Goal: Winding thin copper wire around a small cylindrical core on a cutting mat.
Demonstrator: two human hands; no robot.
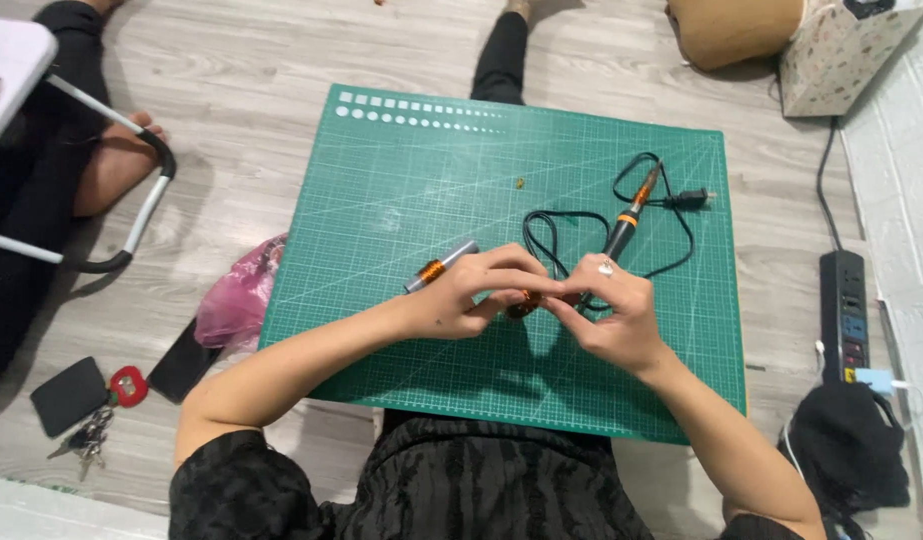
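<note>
We pinch a small copper coil [524, 303] between both hands, left hand [461, 295] and right hand [613, 315] clamped on it, mid-mat [401, 200]. At 1 o'clock the soldering iron [626, 222] lies close; its cord could snag our wrist, we judge.

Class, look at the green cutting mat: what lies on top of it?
On the green cutting mat: a corded soldering iron, a copper-wound cylinder, both hands. Their small coppery piece is mostly covered.

One green gridded cutting mat [401, 200], one black-and-orange corded soldering iron [626, 222], one grey cylinder wound with copper wire [439, 267], one black power strip [845, 312], one pink plastic bag [239, 300], two bare hands.
</note>
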